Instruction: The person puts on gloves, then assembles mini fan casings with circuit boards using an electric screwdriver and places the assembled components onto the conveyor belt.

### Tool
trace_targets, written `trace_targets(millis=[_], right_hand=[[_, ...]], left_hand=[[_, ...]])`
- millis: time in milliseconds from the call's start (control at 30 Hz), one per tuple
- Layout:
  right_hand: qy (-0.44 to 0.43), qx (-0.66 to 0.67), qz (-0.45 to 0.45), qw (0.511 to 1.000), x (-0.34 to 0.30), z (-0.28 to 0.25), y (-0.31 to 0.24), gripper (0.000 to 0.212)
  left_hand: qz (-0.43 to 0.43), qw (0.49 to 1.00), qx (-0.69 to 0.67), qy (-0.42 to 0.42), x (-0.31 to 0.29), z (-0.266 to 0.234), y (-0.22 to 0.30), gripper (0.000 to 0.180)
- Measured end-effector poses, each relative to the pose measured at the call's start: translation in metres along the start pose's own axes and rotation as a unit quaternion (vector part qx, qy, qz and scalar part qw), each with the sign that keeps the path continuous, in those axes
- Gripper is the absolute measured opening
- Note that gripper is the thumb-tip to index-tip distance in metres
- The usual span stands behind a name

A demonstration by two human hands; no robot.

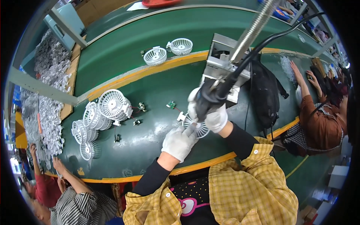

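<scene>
My right hand (216, 118), in a white glove, wraps round a dark hanging power screwdriver (210, 98). Its lower end points down at a white plastic fan housing (203, 131) with round slats on the bench. My left hand (178, 144), gloved too, grips the near left side of that housing with its fingertips. A small green circuit board (171, 104) lies beyond it, joined to the housing by a thin wire. The screwdriver's tip and its contact point are hidden by my hands.
Several white fan housings (113, 104) with wired boards cluster at left. Two more housings (155, 56) sit by the green conveyor (123, 45). A metal box (221, 56) and black bag (263, 93) stand right. Clear plastic parts (48, 93) pile far left; co-workers' hands are at both sides.
</scene>
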State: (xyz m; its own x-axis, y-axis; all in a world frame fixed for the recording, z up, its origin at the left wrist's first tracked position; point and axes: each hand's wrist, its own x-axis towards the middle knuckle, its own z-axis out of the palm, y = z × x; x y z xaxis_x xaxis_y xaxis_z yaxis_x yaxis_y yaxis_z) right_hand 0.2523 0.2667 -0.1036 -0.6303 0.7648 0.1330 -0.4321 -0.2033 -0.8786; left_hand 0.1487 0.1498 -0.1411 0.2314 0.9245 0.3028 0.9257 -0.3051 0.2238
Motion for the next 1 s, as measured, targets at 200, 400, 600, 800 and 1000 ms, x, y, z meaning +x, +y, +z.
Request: trace_targets(millis=[200, 400, 600, 800, 1000], right_hand=[[0.027, 0.067, -0.018, 0.997, -0.002, 0.002, -0.012, 0.052], [0.093, -0.079, -0.176, 0.977, 0.019, -0.022, -0.074, 0.089], [0.117, -0.126, -0.182, 0.968, 0.021, -0.029, -0.065, 0.101], [0.022, 0.021, -0.101, 0.994, -0.007, 0.000, -0.032, 0.086], [-0.009, 0.019, -0.059, 0.998, -0.020, 0.003, 0.008, 0.060]], left_hand=[[-0.028, 0.999, 0.027, -0.010, 0.002, -0.001, 0.009, 0.017], [-0.097, 0.990, -0.103, 0.000, 0.002, -0.001, 0.005, 0.020], [-0.073, 0.995, -0.073, 0.017, 0.002, 0.009, 0.001, 0.019], [-0.066, 0.995, -0.075, 0.025, -0.003, 0.014, -0.003, 0.018], [-0.066, 0.994, -0.083, 0.003, -0.002, 0.012, 0.000, 0.018]])
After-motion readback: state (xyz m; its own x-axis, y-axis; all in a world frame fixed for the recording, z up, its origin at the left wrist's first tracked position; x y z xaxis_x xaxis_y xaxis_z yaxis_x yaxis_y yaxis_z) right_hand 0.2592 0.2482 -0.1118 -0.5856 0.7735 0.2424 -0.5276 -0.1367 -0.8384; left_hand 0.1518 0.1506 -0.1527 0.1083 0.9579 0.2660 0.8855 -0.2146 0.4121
